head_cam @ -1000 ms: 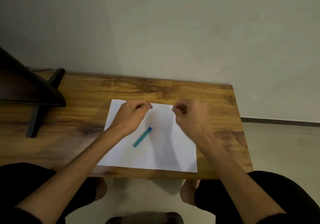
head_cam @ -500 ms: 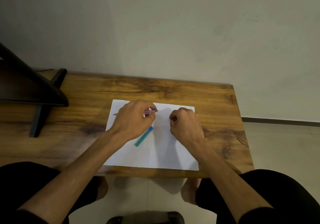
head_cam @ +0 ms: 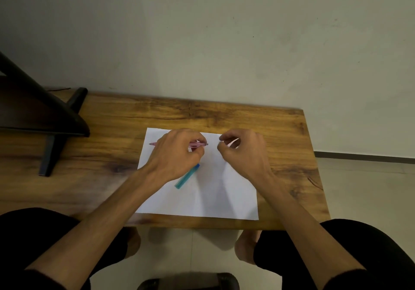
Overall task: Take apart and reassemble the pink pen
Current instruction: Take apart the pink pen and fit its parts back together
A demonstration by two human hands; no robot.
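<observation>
My left hand (head_cam: 177, 155) grips the pink pen (head_cam: 198, 145) and holds it level just above the white paper (head_cam: 215, 195). The pen's metal tip points right and its rear end sticks out to the left of my fist. About a finger's length right of the tip, my right hand (head_cam: 243, 154) hovers with thumb and fingers pinched together. A pale sliver shows between those fingers; I cannot tell whether it is a pen part or the paper behind.
A teal and blue pen piece (head_cam: 187, 176) lies slanted on the paper, partly under my left hand. The paper rests on a wooden table (head_cam: 224, 114) against a wall. A dark stand (head_cam: 49, 119) occupies the table's left end.
The pink pen came into sight in my left hand, which moved slightly toward me. My right hand dropped toward the paper, then rose again and shifted right.
</observation>
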